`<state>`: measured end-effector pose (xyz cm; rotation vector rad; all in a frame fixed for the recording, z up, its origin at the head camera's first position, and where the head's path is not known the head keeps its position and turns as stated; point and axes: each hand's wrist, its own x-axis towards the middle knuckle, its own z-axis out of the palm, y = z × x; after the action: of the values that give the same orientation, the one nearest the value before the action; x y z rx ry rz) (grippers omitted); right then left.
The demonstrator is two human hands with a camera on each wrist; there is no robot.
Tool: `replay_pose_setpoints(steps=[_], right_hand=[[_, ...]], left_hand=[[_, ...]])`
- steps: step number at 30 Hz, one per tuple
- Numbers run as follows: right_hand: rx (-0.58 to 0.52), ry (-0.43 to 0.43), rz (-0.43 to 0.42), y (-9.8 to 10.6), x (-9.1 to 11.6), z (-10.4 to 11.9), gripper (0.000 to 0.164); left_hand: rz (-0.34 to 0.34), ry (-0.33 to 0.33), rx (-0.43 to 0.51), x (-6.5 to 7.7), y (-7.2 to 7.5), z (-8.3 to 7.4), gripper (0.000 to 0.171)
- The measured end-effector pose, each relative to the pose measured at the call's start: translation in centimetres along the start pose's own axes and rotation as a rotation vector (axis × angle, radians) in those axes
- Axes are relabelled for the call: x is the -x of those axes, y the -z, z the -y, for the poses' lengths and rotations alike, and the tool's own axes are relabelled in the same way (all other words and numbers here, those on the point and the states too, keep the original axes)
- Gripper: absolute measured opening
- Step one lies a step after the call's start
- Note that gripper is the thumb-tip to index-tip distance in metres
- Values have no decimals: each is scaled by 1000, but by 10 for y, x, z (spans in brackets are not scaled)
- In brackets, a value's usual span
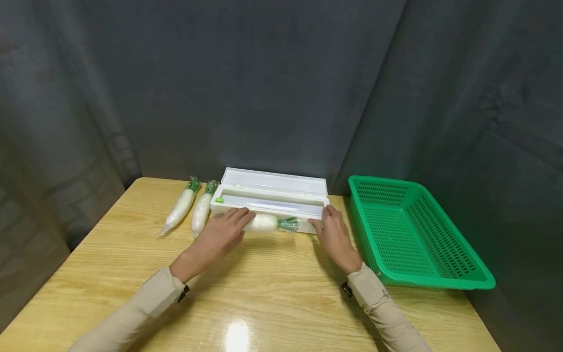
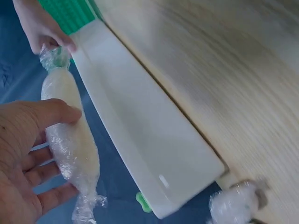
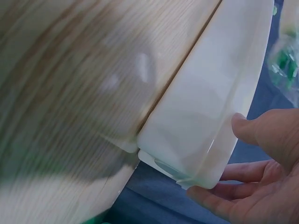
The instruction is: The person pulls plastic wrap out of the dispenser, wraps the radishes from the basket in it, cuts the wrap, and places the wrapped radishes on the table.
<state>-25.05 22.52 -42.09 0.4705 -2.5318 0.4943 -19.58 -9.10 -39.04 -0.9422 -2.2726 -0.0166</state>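
A white radish (image 1: 264, 223) with green leaf stubs, wrapped in clear film, is held above the table in front of a white cling film box (image 2: 145, 116). My left hand (image 1: 225, 229) grips its left part, thumb on one side and fingers on the other, as the left wrist view shows. The film is twisted at the radish's tip. My right hand (image 1: 336, 237) holds the right end of the box, thumb (image 3: 239, 126) on its front and fingers round the end. The box lid (image 1: 274, 182) stands raised at the back, and a green slider (image 1: 219, 200) sits at its left.
Two more wrapped radishes, a left one (image 1: 179, 211) and a nearer one (image 1: 202, 211), lie on the wooden table (image 1: 272, 293) left of the box. A green slotted basket (image 1: 396, 239) stands at the right. Dark curtains (image 1: 246, 88) hang behind the table.
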Motion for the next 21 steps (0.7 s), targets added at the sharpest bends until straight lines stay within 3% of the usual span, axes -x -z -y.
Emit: replay_pose_setpoints(steps=[5,14,21], right_hand=[[4,-8,14,1,0,1,48],[32,9,4,1,-1,2,46],[9,-2,21,2,-2,0,47]], left_hand=[[-3,30,-27,6,1,11,53],[-17,21,-55,11,-4,19,50],[38,29,-124,6,-11,19,55]])
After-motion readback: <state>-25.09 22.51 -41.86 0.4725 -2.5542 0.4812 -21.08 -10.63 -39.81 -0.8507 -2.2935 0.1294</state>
